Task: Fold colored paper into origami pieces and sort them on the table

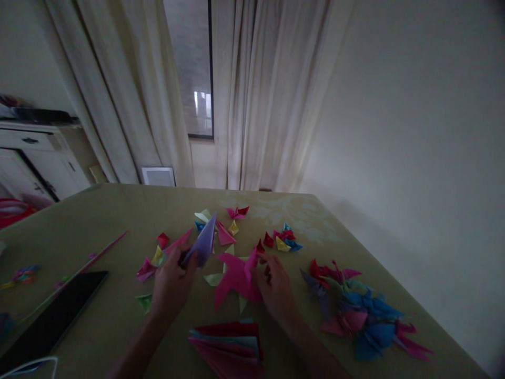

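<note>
My left hand point(173, 279) is closed round a purple folded paper piece point(204, 242), which points up and away from me. Slightly lower, a bright pink folded paper shape point(234, 276) with several pointed arms lies over pale green paper points point(214, 279). At its right side, my right hand point(274, 284) pinches a raised pink edge between thumb and fingers. Nearest me, between my forearms, sits a stack of folded papers point(229, 347) in pink, red and light blue. A small green paper piece point(144, 302) lies left of my left wrist.
Small folded paper pieces point(283, 243) are scattered beyond my hands. A heap of origami figures point(366, 316) lies on the right. To the left are a dark flat device point(59, 316), a thin pink and green stick point(102, 252) and a small colourful bundle point(26, 275). A wall borders the table's right.
</note>
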Action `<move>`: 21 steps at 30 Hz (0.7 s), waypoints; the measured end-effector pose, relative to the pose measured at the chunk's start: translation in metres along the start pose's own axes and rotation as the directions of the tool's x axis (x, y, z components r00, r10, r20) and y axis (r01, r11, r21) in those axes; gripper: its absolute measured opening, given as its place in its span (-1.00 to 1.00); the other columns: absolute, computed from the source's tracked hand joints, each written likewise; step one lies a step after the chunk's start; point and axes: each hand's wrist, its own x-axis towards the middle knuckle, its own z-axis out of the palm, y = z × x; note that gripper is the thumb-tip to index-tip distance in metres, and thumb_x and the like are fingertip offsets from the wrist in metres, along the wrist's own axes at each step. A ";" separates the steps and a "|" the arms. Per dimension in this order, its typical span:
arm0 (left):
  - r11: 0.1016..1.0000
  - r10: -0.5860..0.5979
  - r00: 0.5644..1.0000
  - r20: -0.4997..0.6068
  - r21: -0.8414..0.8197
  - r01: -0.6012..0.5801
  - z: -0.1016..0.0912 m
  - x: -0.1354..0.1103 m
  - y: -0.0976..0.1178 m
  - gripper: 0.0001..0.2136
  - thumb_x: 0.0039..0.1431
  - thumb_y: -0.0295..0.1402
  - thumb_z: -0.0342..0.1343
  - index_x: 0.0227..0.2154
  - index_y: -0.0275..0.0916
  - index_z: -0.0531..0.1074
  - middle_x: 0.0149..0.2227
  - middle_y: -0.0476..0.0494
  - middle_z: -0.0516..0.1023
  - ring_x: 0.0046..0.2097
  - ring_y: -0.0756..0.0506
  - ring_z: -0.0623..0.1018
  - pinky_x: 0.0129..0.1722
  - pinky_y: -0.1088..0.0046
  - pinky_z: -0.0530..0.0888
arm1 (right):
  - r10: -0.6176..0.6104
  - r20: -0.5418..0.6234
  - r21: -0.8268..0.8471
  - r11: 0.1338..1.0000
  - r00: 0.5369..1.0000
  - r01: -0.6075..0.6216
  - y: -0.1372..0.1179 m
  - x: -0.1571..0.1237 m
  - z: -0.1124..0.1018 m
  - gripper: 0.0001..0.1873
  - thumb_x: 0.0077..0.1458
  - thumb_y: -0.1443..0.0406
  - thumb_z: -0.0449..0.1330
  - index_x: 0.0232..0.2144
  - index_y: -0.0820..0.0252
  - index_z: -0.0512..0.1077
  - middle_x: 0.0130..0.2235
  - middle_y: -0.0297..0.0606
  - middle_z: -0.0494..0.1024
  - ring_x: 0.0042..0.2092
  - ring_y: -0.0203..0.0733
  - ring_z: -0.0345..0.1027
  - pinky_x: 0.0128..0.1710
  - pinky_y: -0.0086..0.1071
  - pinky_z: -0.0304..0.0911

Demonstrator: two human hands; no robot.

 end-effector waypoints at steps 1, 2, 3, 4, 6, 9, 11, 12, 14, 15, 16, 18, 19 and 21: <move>0.995 -0.006 1.000 0.007 -0.096 0.006 0.004 -0.005 0.005 -0.74 0.32 -0.11 0.09 -0.17 -0.17 0.51 -0.26 -0.14 0.71 -0.27 -0.19 0.67 -0.37 0.39 0.50 | -0.043 -0.020 -0.040 0.998 0.999 0.042 -0.006 -0.003 -0.004 -0.59 0.31 0.01 0.25 0.01 0.15 0.58 -0.14 -0.16 0.59 -0.28 -0.14 0.44 -0.26 -0.30 0.38; 0.983 0.002 1.000 0.022 -0.185 0.002 0.007 -0.010 0.011 -0.76 0.30 -0.11 0.12 -0.20 -0.17 0.50 -0.29 -0.12 0.70 -0.30 -0.17 0.67 -0.36 0.40 0.51 | -0.083 -0.027 -0.058 0.995 0.996 0.081 -0.011 -0.006 -0.008 -0.65 0.34 0.04 0.23 -0.04 0.14 0.59 -0.16 -0.19 0.57 -0.30 -0.18 0.40 -0.28 -0.33 0.35; 0.965 0.017 0.999 0.039 -0.262 -0.006 0.011 -0.017 0.017 -0.78 0.30 -0.12 0.15 -0.23 -0.16 0.50 -0.31 -0.10 0.70 -0.31 -0.15 0.67 -0.33 0.41 0.53 | -0.124 -0.019 -0.056 0.991 0.992 0.123 -0.016 -0.009 -0.010 -0.69 0.36 0.06 0.22 -0.07 0.13 0.59 -0.20 -0.22 0.55 -0.32 -0.20 0.37 -0.30 -0.35 0.32; 0.946 0.034 0.998 0.058 -0.325 -0.014 0.015 -0.024 0.023 -0.81 0.30 -0.14 0.16 -0.26 -0.16 0.49 -0.33 -0.08 0.69 -0.32 -0.13 0.66 -0.31 0.42 0.54 | -0.172 0.002 -0.040 0.984 0.985 0.172 -0.021 -0.013 -0.012 -0.73 0.37 0.08 0.22 -0.09 0.12 0.58 -0.24 -0.26 0.53 -0.34 -0.21 0.34 -0.32 -0.37 0.30; 0.907 0.061 0.993 0.099 -0.420 -0.014 0.021 -0.038 0.034 -0.83 0.30 -0.18 0.18 -0.32 -0.15 0.46 -0.39 -0.03 0.65 -0.37 -0.10 0.63 -0.33 0.44 0.53 | -0.288 0.060 0.007 0.958 0.956 0.288 -0.027 -0.022 -0.013 -0.77 0.36 0.13 0.26 -0.04 0.10 0.55 -0.27 -0.28 0.53 -0.32 -0.20 0.37 -0.30 -0.37 0.33; 0.844 0.069 0.974 0.216 -0.533 0.058 0.026 -0.056 0.047 -0.88 0.31 -0.23 0.21 -0.26 -0.16 0.48 -0.34 -0.04 0.66 -0.32 -0.09 0.65 -0.30 0.46 0.56 | -0.421 0.142 0.041 0.907 0.896 0.420 -0.029 -0.033 -0.009 -0.65 0.34 0.24 0.29 0.15 0.03 0.48 -0.05 -0.18 0.60 -0.08 -0.09 0.52 -0.07 -0.31 0.45; 0.791 0.054 0.948 0.314 -0.593 0.151 0.027 -0.062 0.053 -0.85 0.31 -0.22 0.22 -0.17 -0.16 0.50 -0.25 -0.07 0.69 -0.26 -0.12 0.68 -0.26 0.43 0.59 | -0.482 0.138 0.010 0.874 0.865 0.485 -0.027 -0.037 -0.007 -0.56 0.38 0.35 0.22 0.25 -0.03 0.41 0.12 -0.11 0.57 0.09 -0.06 0.51 0.08 -0.25 0.46; 0.766 0.035 0.935 0.353 -0.611 0.202 0.027 -0.064 0.055 -0.83 0.32 -0.20 0.23 -0.16 -0.17 0.51 -0.24 -0.08 0.70 -0.25 -0.12 0.68 -0.27 0.43 0.59 | -0.522 0.120 -0.017 0.850 0.845 0.527 -0.026 -0.038 -0.007 -0.52 0.39 0.40 0.18 0.28 -0.07 0.39 0.17 -0.10 0.55 0.12 -0.06 0.51 0.09 -0.24 0.46; 0.713 -0.010 0.921 0.389 -0.643 0.279 0.026 -0.064 0.058 -0.77 0.31 -0.14 0.25 -0.17 -0.19 0.52 -0.26 -0.10 0.69 -0.27 -0.13 0.66 -0.31 0.44 0.58 | -0.607 0.101 -0.086 0.784 0.788 0.615 -0.026 -0.037 -0.010 -0.48 0.37 0.45 0.14 0.27 -0.12 0.40 0.19 -0.11 0.55 0.09 -0.06 0.54 0.07 -0.21 0.48; 0.684 -0.029 0.916 0.401 -0.660 0.311 0.026 -0.063 0.060 -0.74 0.29 -0.11 0.26 -0.17 -0.20 0.52 -0.26 -0.11 0.70 -0.27 -0.13 0.66 -0.32 0.44 0.58 | -0.634 0.116 -0.124 0.755 0.765 0.644 -0.027 -0.037 -0.012 -0.49 0.36 0.43 0.17 0.25 -0.12 0.42 0.20 -0.10 0.55 0.09 -0.03 0.54 0.07 -0.17 0.48; 0.651 -0.041 0.909 0.414 -0.679 0.339 0.026 -0.062 0.061 -0.70 0.27 -0.08 0.28 -0.15 -0.21 0.53 -0.24 -0.14 0.71 -0.25 -0.15 0.67 -0.30 0.42 0.59 | -0.645 0.143 -0.159 0.733 0.751 0.661 -0.028 -0.036 -0.014 -0.52 0.33 0.39 0.22 0.23 -0.11 0.45 0.21 -0.09 0.55 0.11 0.02 0.53 0.09 -0.12 0.47; 0.588 -0.044 0.893 0.447 -0.712 0.385 0.027 -0.061 0.064 -0.63 0.22 -0.04 0.32 -0.10 -0.22 0.56 -0.18 -0.18 0.73 -0.19 -0.19 0.69 -0.22 0.37 0.62 | -0.623 0.197 -0.216 0.726 0.757 0.653 -0.030 -0.033 -0.017 -0.51 0.28 0.27 0.32 0.23 -0.06 0.46 0.26 -0.03 0.52 0.20 0.14 0.47 0.17 -0.02 0.43; 0.564 -0.036 0.884 0.466 -0.721 0.403 0.028 -0.061 0.065 -0.61 0.20 -0.03 0.33 -0.09 -0.23 0.56 -0.16 -0.19 0.73 -0.16 -0.21 0.69 -0.18 0.35 0.63 | -0.603 0.204 -0.234 0.735 0.771 0.636 -0.031 -0.033 -0.017 -0.48 0.27 0.23 0.34 0.25 -0.03 0.45 0.28 0.00 0.50 0.24 0.17 0.43 0.19 0.01 0.41; 0.547 0.001 0.866 0.500 -0.725 0.418 0.029 -0.061 0.065 -0.60 0.20 -0.02 0.33 -0.08 -0.22 0.58 -0.15 -0.19 0.73 -0.13 -0.22 0.68 -0.13 0.33 0.62 | -0.580 0.182 -0.234 0.758 0.794 0.608 -0.030 -0.032 -0.018 -0.50 0.31 0.24 0.28 0.27 -0.01 0.44 0.25 -0.01 0.53 0.22 0.14 0.45 0.18 -0.02 0.41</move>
